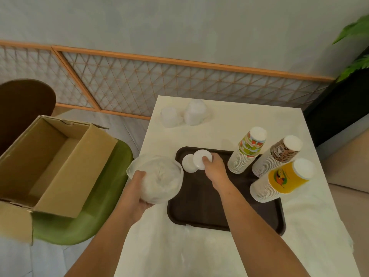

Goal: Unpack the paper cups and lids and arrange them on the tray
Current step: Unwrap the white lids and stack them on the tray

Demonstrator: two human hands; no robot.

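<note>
Cup stacks (259,154) on tray (201,206) right; box (50,166) left.

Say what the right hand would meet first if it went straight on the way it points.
Probably the far rim of the tray; the right hand, holding a lid, points there. Height is unclear, so it might pass over.

Fig. 1. The operator's body as I see it through the head camera. Only two limbs are in view: the left forearm (111,236) and the right forearm (259,226). Each is bare along its whole visible length, from the wrist to the lower edge of the frame. The left hand (139,188) and right hand (214,166) are likewise bare. Finer detail, such as the fingernails, is too blurred for me to read.
</note>
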